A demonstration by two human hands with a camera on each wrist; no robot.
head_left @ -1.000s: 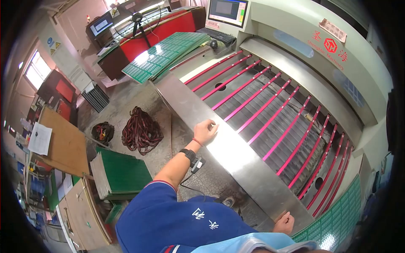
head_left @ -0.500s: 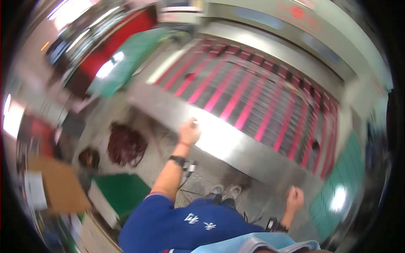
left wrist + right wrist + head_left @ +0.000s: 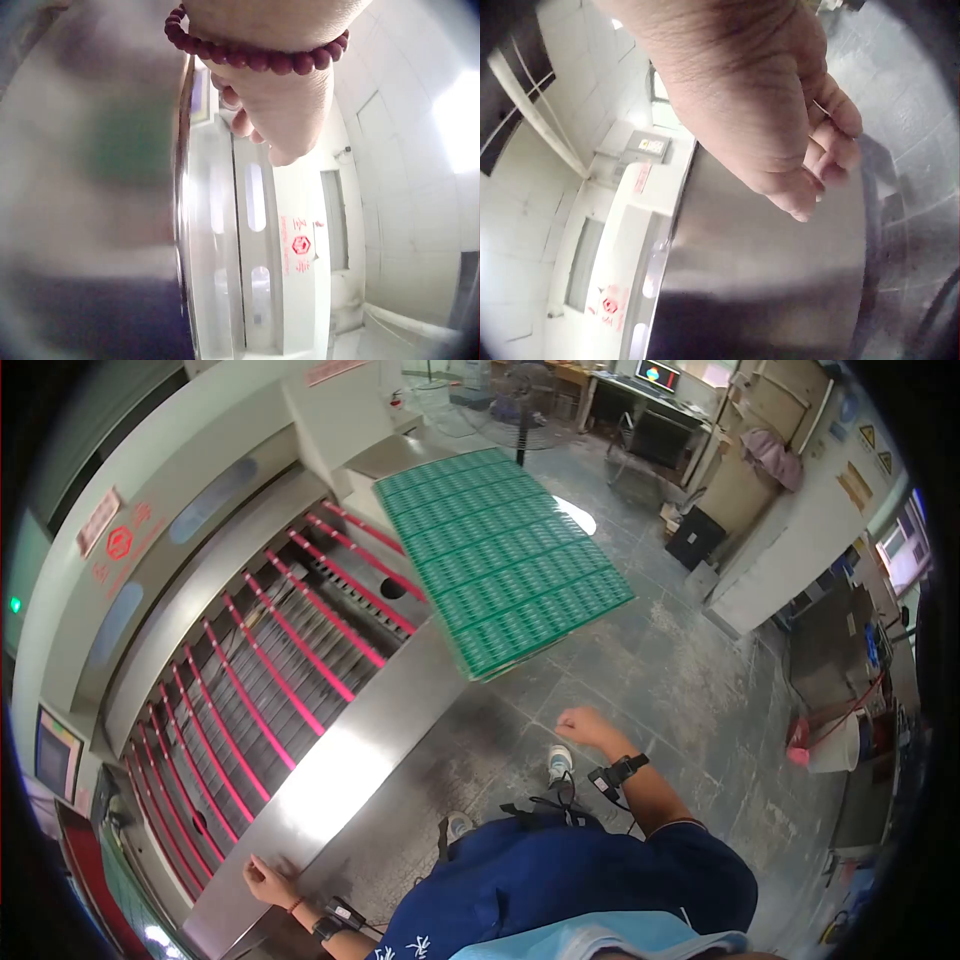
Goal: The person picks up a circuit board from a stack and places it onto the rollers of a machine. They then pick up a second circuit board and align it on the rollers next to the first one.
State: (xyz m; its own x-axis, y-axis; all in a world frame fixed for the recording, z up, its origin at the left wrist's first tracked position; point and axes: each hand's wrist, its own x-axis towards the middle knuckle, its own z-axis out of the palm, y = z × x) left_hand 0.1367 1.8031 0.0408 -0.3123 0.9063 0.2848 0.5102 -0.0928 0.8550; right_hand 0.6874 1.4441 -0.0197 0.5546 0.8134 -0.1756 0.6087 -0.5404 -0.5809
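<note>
My left hand [image 3: 268, 880] is at the lower left, fingers loosely curled, at the bare metal ledge [image 3: 340, 760] along the machine's front. It holds nothing, and a dark red bead bracelet [image 3: 277, 61] circles its wrist. Out over the floor, my right hand [image 3: 590, 728] hangs with loosely curled fingers and nothing in them. Nearest to it are the green circuit board panels [image 3: 510, 550], lying stacked beside the ledge's far end. In the right wrist view, the right hand's fingers [image 3: 840, 112] bend inward, with the metal surface behind them.
Pink-red conveyor strips [image 3: 255, 650] run from the ledge into the large white machine [image 3: 180, 490]. A standing fan [image 3: 524, 420] is behind the boards. Grey tiled floor [image 3: 680, 690] spreads to the right, up to a cabinet and a white bucket [image 3: 836, 740].
The head view has swung far to the right, bringing the stacked green panels to the middle. My right hand has moved away from the ledge; my left is still at the ledge.
</note>
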